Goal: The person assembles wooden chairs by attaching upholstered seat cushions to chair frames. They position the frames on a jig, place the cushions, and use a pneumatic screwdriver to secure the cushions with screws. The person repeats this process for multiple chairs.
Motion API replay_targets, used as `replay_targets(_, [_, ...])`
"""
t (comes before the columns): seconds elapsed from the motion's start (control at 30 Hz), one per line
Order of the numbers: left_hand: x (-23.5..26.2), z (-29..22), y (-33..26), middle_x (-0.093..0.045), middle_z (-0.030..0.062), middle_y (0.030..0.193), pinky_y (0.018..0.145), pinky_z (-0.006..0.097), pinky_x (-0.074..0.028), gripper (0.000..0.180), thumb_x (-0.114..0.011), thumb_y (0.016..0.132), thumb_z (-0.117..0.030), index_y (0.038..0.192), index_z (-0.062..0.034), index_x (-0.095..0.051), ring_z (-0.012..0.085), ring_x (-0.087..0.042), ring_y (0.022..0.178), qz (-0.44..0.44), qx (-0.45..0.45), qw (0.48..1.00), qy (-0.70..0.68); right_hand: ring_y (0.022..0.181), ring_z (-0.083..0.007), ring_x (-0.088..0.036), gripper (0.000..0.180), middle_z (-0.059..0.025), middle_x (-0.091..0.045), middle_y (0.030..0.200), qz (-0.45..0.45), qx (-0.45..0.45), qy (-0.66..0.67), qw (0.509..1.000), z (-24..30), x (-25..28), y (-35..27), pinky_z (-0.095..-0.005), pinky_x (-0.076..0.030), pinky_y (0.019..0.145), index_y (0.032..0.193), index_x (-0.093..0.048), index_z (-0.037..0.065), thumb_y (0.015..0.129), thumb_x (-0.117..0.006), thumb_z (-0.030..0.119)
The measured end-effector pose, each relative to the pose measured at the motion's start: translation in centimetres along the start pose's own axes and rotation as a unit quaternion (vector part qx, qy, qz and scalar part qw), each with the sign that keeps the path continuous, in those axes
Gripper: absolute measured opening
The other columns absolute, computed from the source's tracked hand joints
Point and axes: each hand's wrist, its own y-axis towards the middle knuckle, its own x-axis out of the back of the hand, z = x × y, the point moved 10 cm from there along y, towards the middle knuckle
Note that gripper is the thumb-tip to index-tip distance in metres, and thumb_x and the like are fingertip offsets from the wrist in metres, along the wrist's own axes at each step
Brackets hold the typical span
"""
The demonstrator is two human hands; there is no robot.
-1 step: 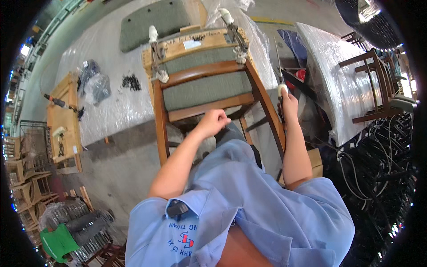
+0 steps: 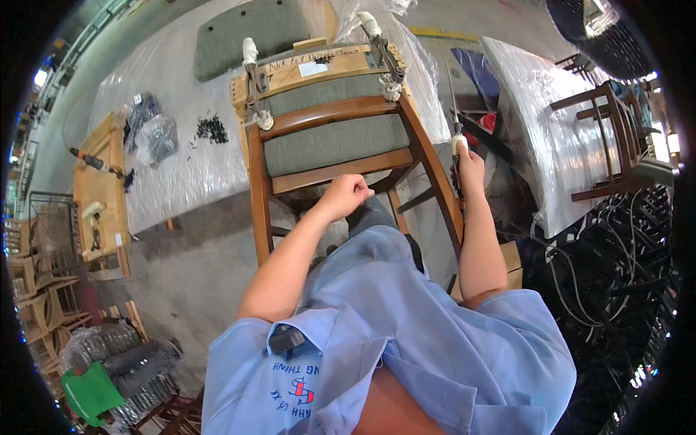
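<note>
A brown wooden chair [image 2: 333, 109] with grey-green upholstery [image 2: 337, 146] lies in front of me, its legs toward me. Two toggle clamps [image 2: 252, 80] with white-wrapped ends stand over its far rail, on a pale wooden jig [image 2: 315, 67]. My left hand [image 2: 346, 197] is closed in a pinch just in front of the chair's near rail; whatever its fingers hold is hidden. Beside the chair's right leg, my right hand [image 2: 470, 168] grips a screwdriver-like tool [image 2: 457, 142] with a dark body, a cream collar and a long thin rod pointing away from me.
A plastic-wrapped table [image 2: 196, 177] holds a pile of small black parts [image 2: 211, 130], a plastic bag [image 2: 157, 141] and a grey-green padded panel [image 2: 250, 40]. Leftward, an orange-and-black driver [image 2: 90, 159] rests on a wooden frame. Another wrapped table [image 2: 540, 130] and cables [image 2: 569, 283] lie to the right.
The view has shifted very slightly. Both hands keep nearly the same pose and place, the right one still around the tool.
</note>
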Motion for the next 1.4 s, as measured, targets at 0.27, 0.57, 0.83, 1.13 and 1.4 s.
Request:
replay_targets(0.27, [1.3, -0.8, 2.0, -0.062, 0.0013, 0.073, 0.051, 0.025, -0.042, 0.015, -0.069, 0.095, -0.016, 0.093, -0.002, -0.066, 0.0084, -0.054, 0.06, -0.023, -0.003, 0.989, -0.147, 0.062, -0.0154, -0.061, 0.043, -0.0064, -0.063, 0.073, -0.018, 0.169, -0.028, 0.985, 12.5, 8.2, -4.8, -0.0302, -0.048, 0.058, 0.096, -0.066, 0.0, 0.095, -0.064, 0.043])
replay_targets(0.57, [4.0, 0.1, 1.8, -0.063, 0.0025, 0.079, 0.056, 0.024, -0.047, 0.016, -0.064, 0.099, -0.014, 0.101, 0.0013, -0.067, 0.01, -0.057, 0.064, -0.072, -0.004, 0.897, -0.436, 0.058, -0.0155, -0.06, 0.031, -0.0049, -0.061, 0.076, 0.382, -0.027, 0.118, 0.916, 14.1, 10.4, -31.2, -0.0296, -0.05, 0.053, 0.119, -0.055, 0.004, 0.104, -0.05, 0.031])
replay_targets(0.83, [1.3, -0.8, 1.4, -0.058, 0.0004, 0.081, 0.056, 0.022, -0.043, 0.019, -0.063, 0.101, -0.021, 0.1, -0.0026, -0.06, 0.0087, -0.054, 0.067, -0.025, 0.016, 0.817, -0.576, 0.06, -0.0115, -0.056, 0.039, -0.0047, -0.059, 0.081, 0.441, -0.114, 0.043, 0.889, -2.1, 6.6, -37.4, -0.0274, -0.047, 0.054, 0.124, -0.054, 0.001, 0.104, -0.054, 0.035])
replay_targets(1.13, [2.0, 0.5, 1.0, -0.053, -0.0015, 0.073, 0.048, 0.023, -0.03, 0.018, -0.061, 0.102, -0.021, 0.095, -0.0043, -0.06, 0.0063, -0.041, 0.057, -0.068, 0.054, 0.831, -0.549, 0.061, -0.0149, -0.059, 0.031, -0.0059, -0.059, 0.08, 0.506, -0.141, 0.116, 0.843, -7.3, 1.2, -32.7, -0.0309, -0.05, 0.056, 0.122, -0.053, 0.003, 0.104, -0.053, 0.027])
replay_targets(1.4, [6.3, 1.9, 0.5, -0.05, -0.002, 0.072, 0.049, 0.024, -0.032, 0.02, -0.063, 0.101, -0.022, 0.089, -0.0064, -0.057, 0.0072, -0.044, 0.059, -0.157, 0.04, 0.834, -0.527, 0.065, -0.0168, -0.061, 0.048, -0.009, -0.06, 0.081, 0.589, -0.151, 0.124, 0.784, -11.6, -3.2, -30.5, -0.0319, -0.053, 0.054, 0.12, -0.046, 0.005, 0.099, -0.054, 0.047])
